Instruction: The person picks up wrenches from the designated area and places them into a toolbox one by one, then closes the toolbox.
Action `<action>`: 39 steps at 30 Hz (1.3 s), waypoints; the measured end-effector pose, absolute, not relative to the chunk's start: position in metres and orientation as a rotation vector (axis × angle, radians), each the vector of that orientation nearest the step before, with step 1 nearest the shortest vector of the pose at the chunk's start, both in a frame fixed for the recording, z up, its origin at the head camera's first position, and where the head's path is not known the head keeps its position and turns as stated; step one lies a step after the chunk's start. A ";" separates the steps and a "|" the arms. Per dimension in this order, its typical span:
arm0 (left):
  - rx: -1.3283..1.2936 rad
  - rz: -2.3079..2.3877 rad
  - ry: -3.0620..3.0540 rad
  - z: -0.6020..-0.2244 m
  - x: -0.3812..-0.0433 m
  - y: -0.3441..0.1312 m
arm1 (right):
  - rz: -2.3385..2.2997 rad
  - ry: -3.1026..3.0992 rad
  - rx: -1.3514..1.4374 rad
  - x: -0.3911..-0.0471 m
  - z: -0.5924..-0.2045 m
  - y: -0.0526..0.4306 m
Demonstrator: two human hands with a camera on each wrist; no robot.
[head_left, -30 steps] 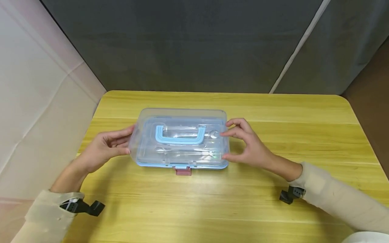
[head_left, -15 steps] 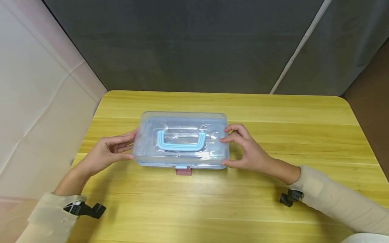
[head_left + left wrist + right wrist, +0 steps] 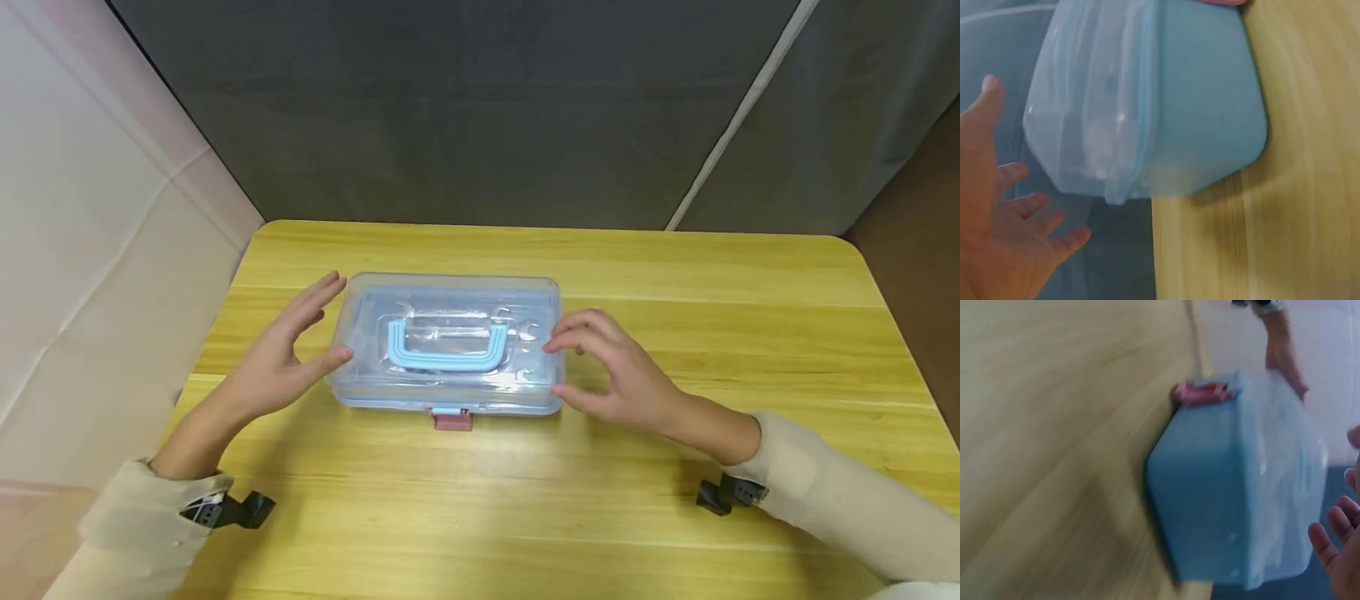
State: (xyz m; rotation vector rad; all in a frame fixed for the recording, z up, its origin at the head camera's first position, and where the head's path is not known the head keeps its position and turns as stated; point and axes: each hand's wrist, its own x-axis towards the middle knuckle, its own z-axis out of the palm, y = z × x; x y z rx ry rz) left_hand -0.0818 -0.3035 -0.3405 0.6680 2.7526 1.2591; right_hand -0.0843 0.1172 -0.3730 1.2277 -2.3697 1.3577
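Note:
A toolbox (image 3: 450, 293) with a blue base and a clear lid sits on the table, its lid down. On top is a light blue handle (image 3: 447, 362), lying flat. The pink latch (image 3: 452, 420) sticks out at the front. Faint wrench-like shapes show on or through the lid. My left hand (image 3: 273, 362) hovers at the box's left end, fingers extended and thumb apart; the left wrist view shows it off the lid (image 3: 1094, 106). By the right end is my right hand (image 3: 626, 375), fingers loosely bent; in the right wrist view, its fingers (image 3: 1322, 540) stand apart from the box.
The wooden table (image 3: 712, 333) extends around the toolbox. A dark grey curtain (image 3: 450, 108) hangs behind its far edge, and a white curtain (image 3: 97, 250) at the left. Part of a white object (image 3: 918, 591) shows at the bottom right corner.
The lid came down from slightly raised to level, with both hands at its ends. Since then my left hand has let go and lifted with fingers spread; my right has loosened from the lid.

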 end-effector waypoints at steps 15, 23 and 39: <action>0.810 0.894 2.836 -0.359 -0.076 -0.283 | 1.722 -2.604 1.706 -0.033 -0.382 0.082; 0.798 0.898 2.861 -0.361 -0.075 -0.281 | 1.785 -3.001 1.446 -0.026 -0.408 0.062; 0.799 0.905 2.873 -0.361 -0.075 -0.281 | 2.497 -2.831 1.008 -0.032 -0.429 0.030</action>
